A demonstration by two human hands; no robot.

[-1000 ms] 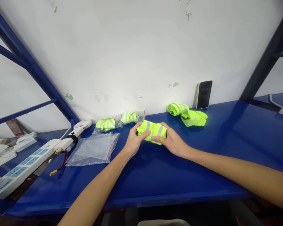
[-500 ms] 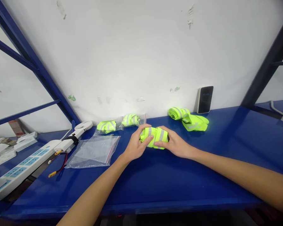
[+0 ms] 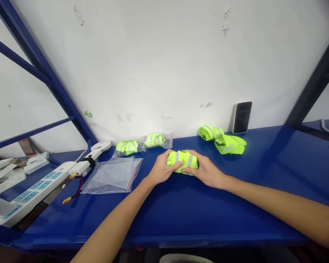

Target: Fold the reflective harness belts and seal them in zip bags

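Note:
Between my two hands is a rolled-up reflective vest [image 3: 184,160], neon yellow with silver stripes. My left hand [image 3: 162,168] grips its left end, thumb across the front. The other end is held by my right hand [image 3: 205,168], its thumb also on the near side. To the left of my hands lie flat clear zip bags [image 3: 112,175] with a red seal line. Behind them, two similar yellow rolls sit in clear bags, one bagged roll [image 3: 127,146] left of the other bagged roll [image 3: 154,140]. Two more yellow vests, a rolled one [image 3: 208,132] and a looser one [image 3: 230,144], lie at the back right.
A white power strip [image 3: 41,186], a small white fan [image 3: 101,146] and a cable with yellow connectors [image 3: 78,188] lie on the left. A dark-screened device [image 3: 241,117] leans near the wall. Blue frame posts [image 3: 57,91] flank the blue table [image 3: 222,212].
The view has shifted slightly, so everything appears a little further right. Both hands still hold the rolled vest, with their grip nearly the same.

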